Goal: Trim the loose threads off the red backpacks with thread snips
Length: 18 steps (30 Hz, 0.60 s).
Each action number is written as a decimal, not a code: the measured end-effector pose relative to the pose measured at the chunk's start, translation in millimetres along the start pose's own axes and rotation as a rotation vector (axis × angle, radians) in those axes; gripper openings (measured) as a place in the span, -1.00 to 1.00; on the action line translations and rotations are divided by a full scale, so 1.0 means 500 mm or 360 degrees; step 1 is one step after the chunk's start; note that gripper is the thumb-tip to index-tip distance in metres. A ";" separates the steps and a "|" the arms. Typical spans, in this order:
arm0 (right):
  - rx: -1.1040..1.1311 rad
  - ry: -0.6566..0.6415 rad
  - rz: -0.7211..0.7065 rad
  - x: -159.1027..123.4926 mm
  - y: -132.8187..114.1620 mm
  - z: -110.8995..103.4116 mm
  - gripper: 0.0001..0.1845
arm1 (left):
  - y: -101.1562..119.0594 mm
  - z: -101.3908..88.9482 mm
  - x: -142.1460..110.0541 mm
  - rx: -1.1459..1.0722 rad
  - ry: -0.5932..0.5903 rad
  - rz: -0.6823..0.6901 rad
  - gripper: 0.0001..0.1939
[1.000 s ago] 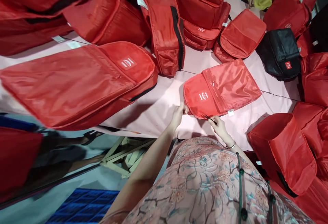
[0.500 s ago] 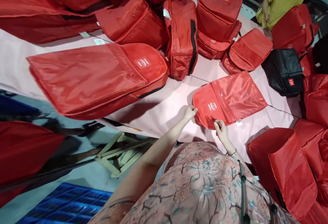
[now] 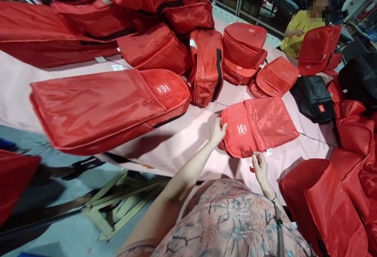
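Observation:
A flat red bag (image 3: pixel 272 119) with a rounded end and a white printed logo lies in front of me on a pink cloth. My left hand (image 3: pixel 218 133) grips its rounded edge, fingers closed on the rim. In my right hand (image 3: pixel 259 165) is a small pair of thread snips (image 3: pixel 251 150), blades pointing up over the lower edge of the bag. A little red scrap (image 3: pixel 252 169) shows beside the right fingers; what it is attached to cannot be made out.
A long red bag (image 3: pixel 108 108) lies to the left. Several red bags (image 3: pixel 206 68) stand along the back, with a black bag (image 3: pixel 313 98) at the right. More red bags (image 3: pixel 321 198) are heaped near right. Across the table a person in yellow (image 3: pixel 306 21) stands behind a red bag.
The view has tilted up, showing more of the far side. My left hand has taken a fuller hold on the bag's edge. The snips have shifted slightly right, and a red scrap now shows.

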State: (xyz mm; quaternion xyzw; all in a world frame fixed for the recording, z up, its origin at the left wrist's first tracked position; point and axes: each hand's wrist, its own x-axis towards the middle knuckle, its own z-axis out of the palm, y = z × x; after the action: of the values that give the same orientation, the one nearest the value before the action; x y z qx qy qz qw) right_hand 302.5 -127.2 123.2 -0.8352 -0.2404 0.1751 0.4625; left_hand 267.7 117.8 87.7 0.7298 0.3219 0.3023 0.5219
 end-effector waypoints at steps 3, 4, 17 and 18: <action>0.0168 0.0164 -0.0109 0.002 -0.007 -0.025 -0.72 | 0.077 -0.037 0.029 0.0299 0.0129 0.0500 -0.78; 0.0240 0.0231 -0.0172 0.004 -0.014 -0.036 -0.74 | 0.101 -0.048 0.030 0.0399 0.0155 0.0712 -0.78; -0.0299 0.0421 -0.1073 0.034 -0.226 -0.191 -0.78 | 0.205 -0.051 -0.103 0.0593 0.0285 0.1765 -0.47; -0.0366 0.0418 -0.1109 0.031 -0.239 -0.201 -0.80 | 0.211 -0.047 -0.107 0.0573 0.0266 0.1785 -0.47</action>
State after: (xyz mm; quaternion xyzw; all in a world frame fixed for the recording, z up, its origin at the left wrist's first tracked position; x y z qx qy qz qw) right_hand 338.6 -133.1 275.7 -0.7652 -0.4666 -0.1289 0.4245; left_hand 233.1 63.1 189.5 0.8392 -0.0265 0.5289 0.1236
